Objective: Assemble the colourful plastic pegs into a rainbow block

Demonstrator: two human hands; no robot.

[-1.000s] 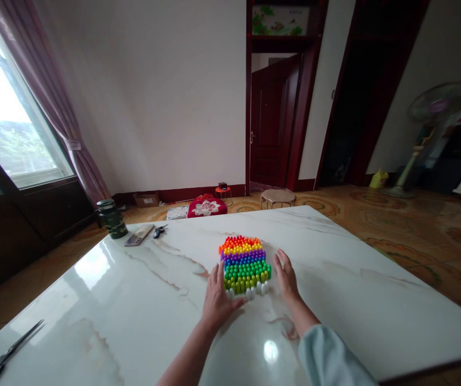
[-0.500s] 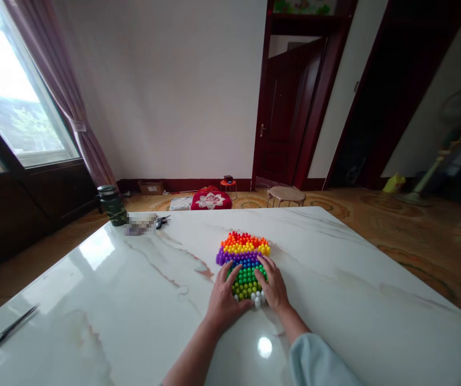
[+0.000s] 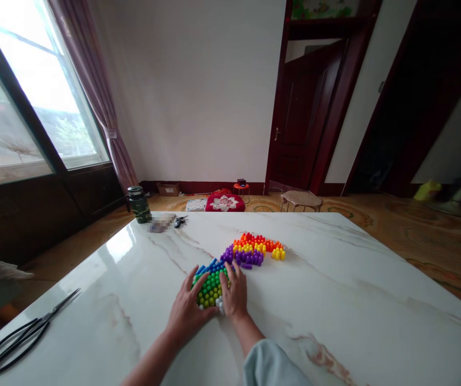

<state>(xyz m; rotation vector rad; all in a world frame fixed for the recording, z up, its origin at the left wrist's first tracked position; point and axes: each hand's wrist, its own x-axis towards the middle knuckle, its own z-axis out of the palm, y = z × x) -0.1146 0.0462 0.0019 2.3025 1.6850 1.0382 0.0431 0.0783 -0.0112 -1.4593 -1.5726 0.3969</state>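
Small round-headed plastic pegs stand packed in colour bands on the table. My left hand [image 3: 186, 308] curves round the left and near side of the group of green pegs [image 3: 212, 280], its fingers apart and its thumb along the near edge. On the right side of that group, my right hand [image 3: 235, 292] presses with its fingertips on the pegs. Olive pegs [image 3: 210, 296] and a few white pegs [image 3: 220, 305] are between the hands. Blue pegs [image 3: 204, 269] lean or lie at the far edge. Purple pegs [image 3: 250, 258], yellow pegs [image 3: 278, 253] and red and orange pegs [image 3: 260, 239] stand farther off.
Long-handled scissors [image 3: 33, 332] lie on the marble-patterned table [image 3: 335, 300] at the left. A camouflage flask [image 3: 139, 205], a blurred packet [image 3: 161, 223] and pliers-like cutters [image 3: 180, 221] are at the far left corner. A stool [image 3: 302, 199] stands beyond.
My hands have slid the green, olive and white pegs left, away from the purple ones. Some blue and purple pegs have tipped over, and the yellow band has split. The view has turned left.
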